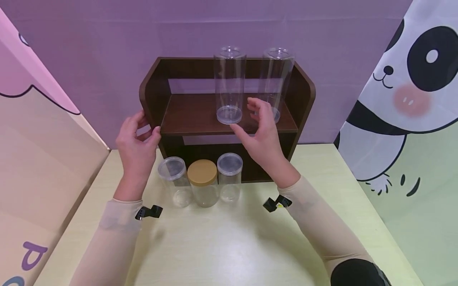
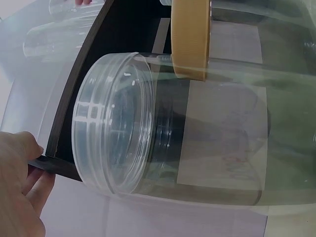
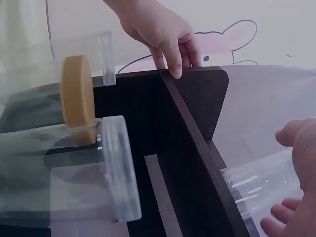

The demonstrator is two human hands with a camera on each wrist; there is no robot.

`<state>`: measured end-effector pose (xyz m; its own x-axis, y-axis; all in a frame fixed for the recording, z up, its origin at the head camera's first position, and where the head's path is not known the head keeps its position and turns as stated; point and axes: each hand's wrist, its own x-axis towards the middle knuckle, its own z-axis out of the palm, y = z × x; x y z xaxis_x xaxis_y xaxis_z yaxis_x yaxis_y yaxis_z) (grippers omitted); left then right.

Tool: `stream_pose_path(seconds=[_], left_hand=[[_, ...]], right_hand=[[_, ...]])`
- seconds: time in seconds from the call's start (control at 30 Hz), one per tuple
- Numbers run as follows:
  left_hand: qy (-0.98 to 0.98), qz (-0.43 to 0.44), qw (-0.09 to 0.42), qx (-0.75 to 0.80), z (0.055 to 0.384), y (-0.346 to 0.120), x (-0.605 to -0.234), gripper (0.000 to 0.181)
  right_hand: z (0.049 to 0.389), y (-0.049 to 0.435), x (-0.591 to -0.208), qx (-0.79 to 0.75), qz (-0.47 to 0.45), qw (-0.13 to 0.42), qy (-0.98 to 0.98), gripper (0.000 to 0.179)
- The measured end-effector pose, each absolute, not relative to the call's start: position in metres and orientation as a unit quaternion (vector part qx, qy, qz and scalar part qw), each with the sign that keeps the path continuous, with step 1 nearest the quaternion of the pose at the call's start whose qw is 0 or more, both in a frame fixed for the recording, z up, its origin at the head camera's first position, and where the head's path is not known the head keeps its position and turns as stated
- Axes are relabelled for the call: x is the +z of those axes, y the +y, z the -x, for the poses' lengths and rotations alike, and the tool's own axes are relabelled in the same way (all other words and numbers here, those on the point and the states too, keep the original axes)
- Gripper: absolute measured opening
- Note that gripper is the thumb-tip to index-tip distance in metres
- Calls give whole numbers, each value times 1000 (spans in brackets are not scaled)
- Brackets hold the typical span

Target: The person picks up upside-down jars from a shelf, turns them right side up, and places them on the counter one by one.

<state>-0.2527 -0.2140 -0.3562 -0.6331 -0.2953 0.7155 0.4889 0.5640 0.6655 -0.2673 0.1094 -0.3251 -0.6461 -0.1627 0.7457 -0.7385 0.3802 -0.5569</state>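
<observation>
A dark brown two-tier shelf unit [image 1: 193, 113] stands against the back wall. My left hand [image 1: 137, 147] grips the front edge of its left side panel, the thumb on the front and the fingers on the outer side. On the upper tier stand two tall clear jars, a left tall jar [image 1: 229, 85] and a right tall jar [image 1: 277, 77]. In front of them is my right hand [image 1: 262, 137], thumb and fingers spread apart with nothing held. Its fingers overlap the lower part of the right tall jar in the head view, and the thumb tip is by the left jar's base.
Three shorter jars stand in a row on the pale table [image 1: 222, 246] before the lower tier: a clear-lidded jar [image 1: 175, 180], a jar with a tan lid [image 1: 202, 172] and another clear-lidded jar [image 1: 230, 176]. A purple cloth [image 1: 89, 47] hangs behind; printed panels flank both sides.
</observation>
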Motion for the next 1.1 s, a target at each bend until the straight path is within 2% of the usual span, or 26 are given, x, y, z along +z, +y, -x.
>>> stream_pose_path(seconds=[0.2, 0.37, 0.73, 1.1], left_hand=[[-771, 68, 424, -470, 253, -215, -357, 49], [-770, 67, 423, -472, 253, -215, -357, 48], [-764, 73, 427, -478, 255, -216, -359, 45], [-768, 75, 428, -471, 256, -217, -361, 45]], right_hand=[[279, 92, -314, 465, -268, 283, -795, 106], [290, 82, -310, 468, -249, 286, -798, 118], [307, 70, -305, 509, -222, 265, -788, 126], [316, 64, -308, 516, -194, 248, -797, 126]])
